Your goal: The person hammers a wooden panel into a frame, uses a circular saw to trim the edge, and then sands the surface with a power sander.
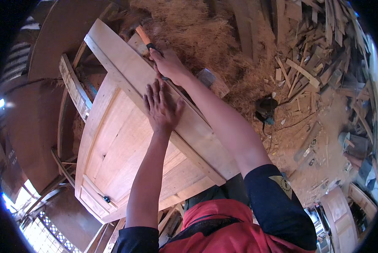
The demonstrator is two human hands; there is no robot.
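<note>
A large wooden panel (117, 114) with a curved frame edge lies in front of me. A long, pale flat board (121, 52) runs diagonally along its right side, with a narrow wooden strip beside it. My left hand (162, 107) rests palm down on the board, fingers spread and holding nothing. Just beyond it, at the board's far right edge, my right hand (168, 65) is closed around a tool with an orange and black handle (143, 36). The handle points away from me to the upper left; the tool's working end is hidden, so its kind is unclear.
Brown shavings (189, 25) cover the ground beyond the board. Scrap wood (323, 55) is heaped at the right, near a dark object (266, 108) on the floor. A small dark item (107, 198) sits on the panel's lower left. A rough plank (74, 86) stands left of the panel.
</note>
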